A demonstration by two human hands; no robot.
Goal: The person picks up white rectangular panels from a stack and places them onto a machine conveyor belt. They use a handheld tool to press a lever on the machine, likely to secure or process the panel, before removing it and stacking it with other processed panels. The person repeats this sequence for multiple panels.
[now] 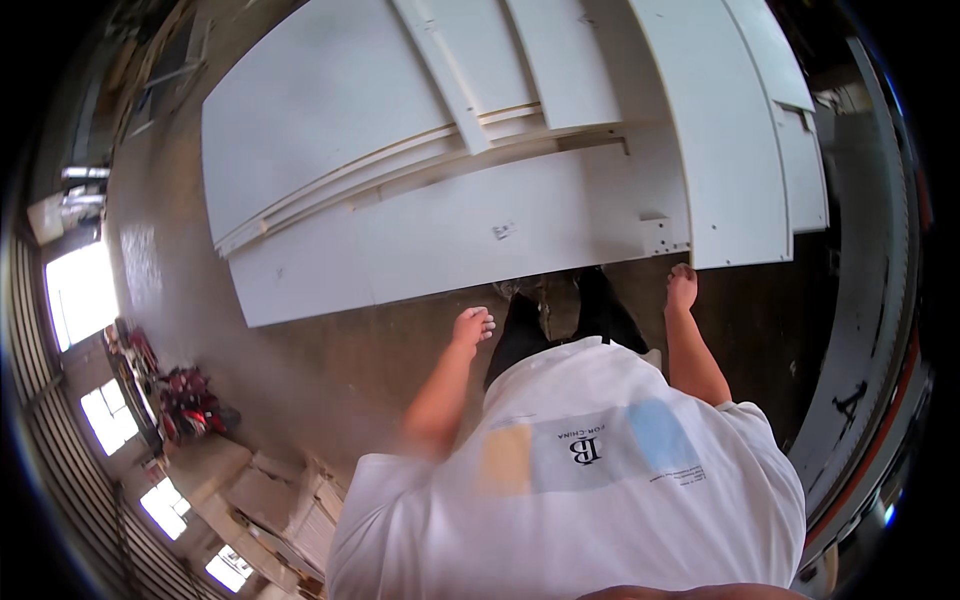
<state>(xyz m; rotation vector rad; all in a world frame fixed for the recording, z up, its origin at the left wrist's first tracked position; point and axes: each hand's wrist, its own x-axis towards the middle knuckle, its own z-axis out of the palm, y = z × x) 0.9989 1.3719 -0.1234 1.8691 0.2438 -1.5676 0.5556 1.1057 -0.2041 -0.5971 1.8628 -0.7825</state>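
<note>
My left hand (474, 327) hangs in front of my left thigh, its fingers loosely curled and nothing visible in them. It is apart from the long white panel (440, 250), just below that panel's near edge. My right hand (681, 288) is at the near corner where this panel meets an upright-running white board (725, 150). Its fingers are bent together close to the edge; whether they touch it or hold anything small is hidden. A small white piece with dark holes (657, 236) sits at the panel's corner beside that hand.
More white panels (330, 90) lie stacked and overlapping across the far side, with narrow strips (440, 70) among them. A long grey machine-like frame (850, 290) runs along the right. Red objects (195, 405) and stacked boards (290, 495) stand at the left on the brown floor (330, 370).
</note>
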